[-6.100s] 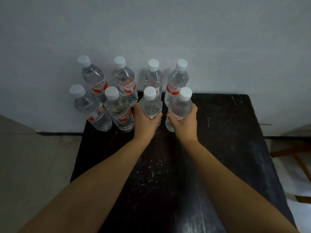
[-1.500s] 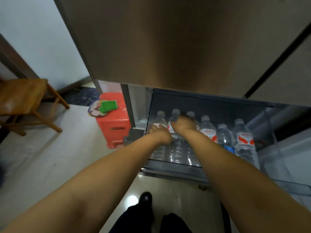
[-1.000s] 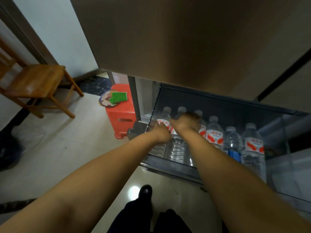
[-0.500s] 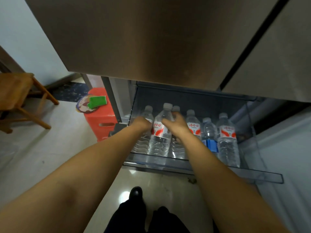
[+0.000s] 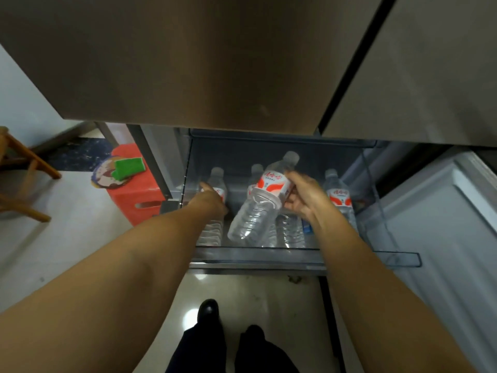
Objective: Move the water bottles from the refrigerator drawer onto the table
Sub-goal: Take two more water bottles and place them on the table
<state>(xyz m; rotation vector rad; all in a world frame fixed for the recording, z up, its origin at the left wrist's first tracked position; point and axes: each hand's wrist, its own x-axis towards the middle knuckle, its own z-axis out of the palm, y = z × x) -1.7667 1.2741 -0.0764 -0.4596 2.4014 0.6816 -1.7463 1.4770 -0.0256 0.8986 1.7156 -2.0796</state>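
The clear refrigerator drawer is pulled out below the steel doors, with several clear water bottles with red-and-white labels inside. My right hand grips one bottle at its label and holds it tilted, raised above the others, cap pointing up and to the right. My left hand wraps the leftmost bottle, which stands upright in the drawer. Another bottle stands at the drawer's right, and one more is partly hidden behind the raised bottle.
A red plastic stool with a green sponge on it stands left of the drawer. A wooden chair is at the far left. The open white drawer front lies to the right. My feet are on the tiled floor.
My right hand has lifted one bottle out of the row and tilted it. My left hand has closed around the leftmost bottle.
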